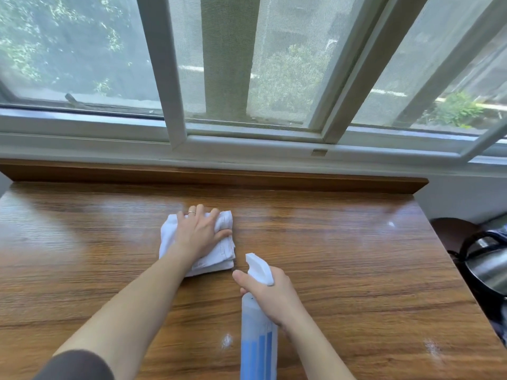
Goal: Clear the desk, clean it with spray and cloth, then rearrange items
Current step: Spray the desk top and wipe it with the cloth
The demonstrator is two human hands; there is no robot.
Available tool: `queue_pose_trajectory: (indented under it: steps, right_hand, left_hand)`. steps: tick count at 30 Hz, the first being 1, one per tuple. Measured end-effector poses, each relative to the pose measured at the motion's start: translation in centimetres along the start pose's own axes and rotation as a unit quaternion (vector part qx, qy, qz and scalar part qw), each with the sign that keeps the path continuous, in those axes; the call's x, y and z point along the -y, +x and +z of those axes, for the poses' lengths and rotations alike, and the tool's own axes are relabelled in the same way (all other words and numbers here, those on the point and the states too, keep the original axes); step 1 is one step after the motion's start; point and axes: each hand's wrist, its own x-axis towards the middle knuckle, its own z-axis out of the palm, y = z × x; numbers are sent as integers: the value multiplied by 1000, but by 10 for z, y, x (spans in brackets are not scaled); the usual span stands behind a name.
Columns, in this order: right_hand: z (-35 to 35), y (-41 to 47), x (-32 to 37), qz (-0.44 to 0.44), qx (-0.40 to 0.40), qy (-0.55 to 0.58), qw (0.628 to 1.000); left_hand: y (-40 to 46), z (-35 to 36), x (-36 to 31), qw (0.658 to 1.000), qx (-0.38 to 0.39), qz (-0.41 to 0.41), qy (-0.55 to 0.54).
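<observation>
the left hand (198,232) pressed flat, fingers spread, on a folded white cloth (219,259) at the middle of the glossy brown wooden table (343,270). just right and nearer, the right hand (270,296) gripped the neck of a clear spray bottle (258,344) with blue liquid and white nozzle.

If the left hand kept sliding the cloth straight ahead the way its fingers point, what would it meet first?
The left hand presses the white cloth flat, fingers pointing toward the window. Ahead lies only bare desk, so it would probably meet the raised wooden ledge at the desk's back edge first.
</observation>
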Motion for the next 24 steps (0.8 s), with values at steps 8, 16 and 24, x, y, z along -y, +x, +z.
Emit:
queue_pose_trajectory:
  steps: [8,16,24]
  right_hand:
    - [-9,5,1,-18,2,6,1000]
    - [-5,7,10,-28,6,-6,1000]
    - [-10,13,8,-20,10,4,1000]
  left_hand:
    - [-8,2,-2,1000,-23,7,-2]
    - [-53,7,-11,997,-57,42,-41]
    - [-39,10,-12,996,-79,28,-24]
